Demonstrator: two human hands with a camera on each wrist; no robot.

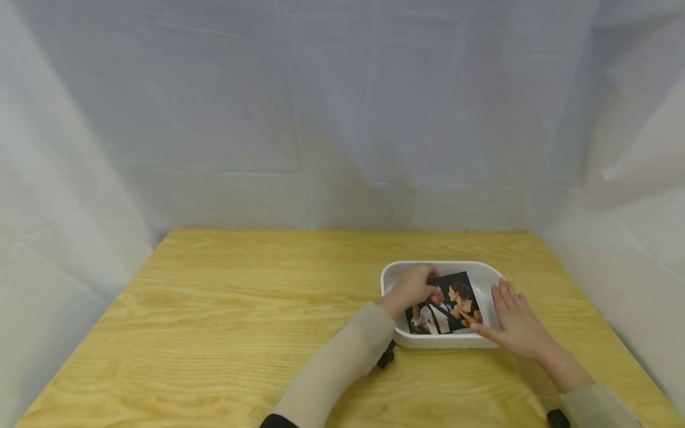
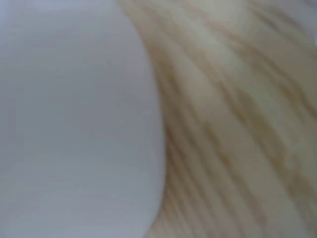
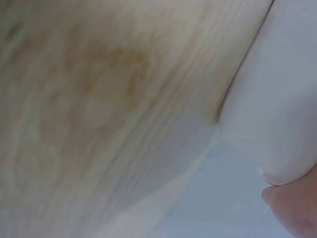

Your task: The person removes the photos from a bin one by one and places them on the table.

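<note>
The left hand [image 1: 411, 290] is bent at the photo [image 1: 460, 303], covering its far corner on that side; whether the photo is pinched or only touched cannot be told. The right hand [image 1: 518, 324] is spread at the tray's [image 1: 444, 341] outer end, its thumb stretched toward the photo. Between the hands, the photo is seen aslant within the tray. It is probably best handled by its edges, unbent, with the tray steadied from the right hand's side. The tray's raised rim is to be cleared. Beyond both hands, the table [image 1: 241, 309] is backed by cloth [image 1: 342, 119].
</note>
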